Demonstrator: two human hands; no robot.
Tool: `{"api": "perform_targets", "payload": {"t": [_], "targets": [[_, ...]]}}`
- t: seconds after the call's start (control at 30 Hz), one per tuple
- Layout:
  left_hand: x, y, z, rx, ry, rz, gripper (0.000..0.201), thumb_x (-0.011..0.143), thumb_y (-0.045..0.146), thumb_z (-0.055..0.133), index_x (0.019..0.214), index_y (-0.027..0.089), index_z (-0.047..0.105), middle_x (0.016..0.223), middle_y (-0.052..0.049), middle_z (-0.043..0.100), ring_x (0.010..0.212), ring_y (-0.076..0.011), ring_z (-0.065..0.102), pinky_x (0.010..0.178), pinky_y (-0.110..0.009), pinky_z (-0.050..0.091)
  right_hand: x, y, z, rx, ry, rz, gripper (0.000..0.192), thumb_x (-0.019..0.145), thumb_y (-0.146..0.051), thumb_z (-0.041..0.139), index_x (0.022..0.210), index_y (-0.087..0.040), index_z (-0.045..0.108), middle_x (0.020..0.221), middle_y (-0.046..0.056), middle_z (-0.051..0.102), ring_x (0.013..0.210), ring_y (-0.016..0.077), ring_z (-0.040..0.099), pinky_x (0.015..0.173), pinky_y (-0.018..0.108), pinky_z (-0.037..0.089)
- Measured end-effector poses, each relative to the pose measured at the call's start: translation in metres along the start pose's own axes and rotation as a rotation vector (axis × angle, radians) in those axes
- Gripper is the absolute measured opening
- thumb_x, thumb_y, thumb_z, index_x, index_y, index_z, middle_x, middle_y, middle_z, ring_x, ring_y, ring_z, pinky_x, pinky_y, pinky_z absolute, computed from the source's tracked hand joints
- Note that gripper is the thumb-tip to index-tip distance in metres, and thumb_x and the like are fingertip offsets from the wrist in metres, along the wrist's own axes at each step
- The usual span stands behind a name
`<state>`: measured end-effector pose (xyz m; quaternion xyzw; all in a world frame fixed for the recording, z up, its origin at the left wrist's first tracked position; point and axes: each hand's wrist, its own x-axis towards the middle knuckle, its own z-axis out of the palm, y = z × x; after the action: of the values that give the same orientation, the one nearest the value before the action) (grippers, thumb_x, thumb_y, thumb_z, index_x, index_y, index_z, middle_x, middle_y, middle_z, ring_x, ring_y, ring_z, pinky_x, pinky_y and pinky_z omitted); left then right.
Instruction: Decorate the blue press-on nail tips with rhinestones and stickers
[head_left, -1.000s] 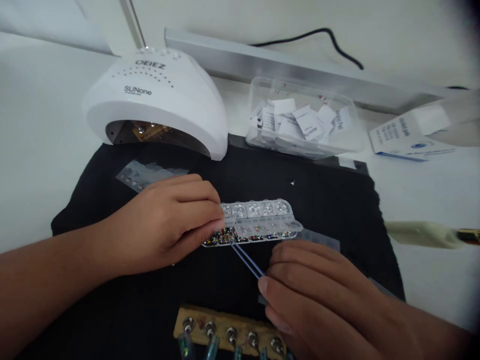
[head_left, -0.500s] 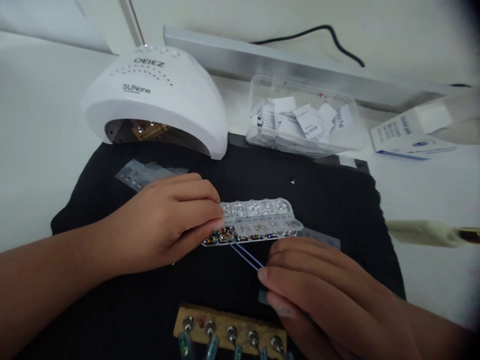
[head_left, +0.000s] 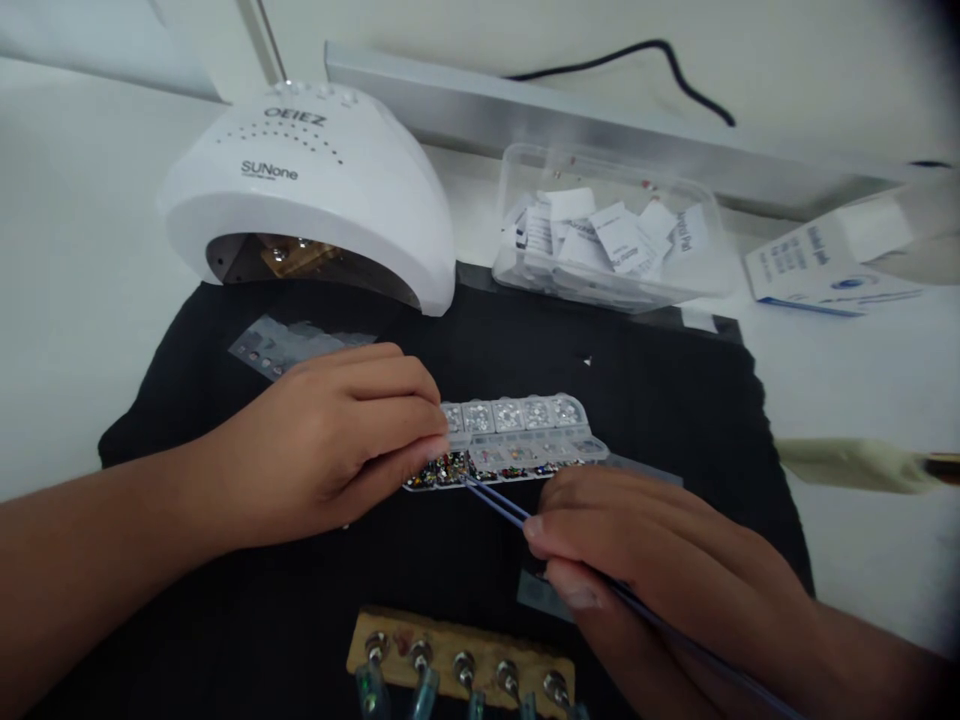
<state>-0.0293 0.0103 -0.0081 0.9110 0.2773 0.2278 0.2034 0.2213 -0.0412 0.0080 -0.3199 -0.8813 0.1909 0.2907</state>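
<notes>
My left hand is closed on the left end of a clear compartment case, which lies on the black cloth. Clear and coloured rhinestones fill its compartments, and a lid flap on the front row is partly raised. Between the thumb and fingers of my right hand are bluish tweezers. Their tips reach into the front row, among the coloured stones beside my left fingers. Whether the tips hold a stone is too small to tell. Closer to me, a wooden stand carries several nail tips on metal pegs.
A white nail lamp stands at the back left, with a wooden piece inside. Behind the black cloth is a clear tub of paper packets. A white box is at right. Plastic sheets lie near the case.
My right hand has tilted, and the tweezers' tips have moved slightly up, further into the stones. More of the tweezers' rear shows below my hand. My left hand stays put.
</notes>
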Motion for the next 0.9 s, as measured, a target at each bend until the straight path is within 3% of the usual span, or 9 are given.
{"api": "perform_targets", "payload": {"t": [0.9], "targets": [[-0.0002, -0.0011, 0.0021, 0.011, 0.008, 0.010, 0.009, 0.094, 0.016, 0.057, 0.095, 0.015, 0.065, 0.094, -0.004, 0.064, 0.084, -0.0140, 0.058, 0.076, -0.027, 0.047, -0.0032, -0.0011, -0.0017, -0.013, -0.058, -0.004, 0.011, 0.091, -0.013, 0.052, 0.097, -0.015, 0.060, 0.080, 0.006, 0.073, 0.074, 0.0167, 0.070, 0.066, 0.029, 0.063]]}}
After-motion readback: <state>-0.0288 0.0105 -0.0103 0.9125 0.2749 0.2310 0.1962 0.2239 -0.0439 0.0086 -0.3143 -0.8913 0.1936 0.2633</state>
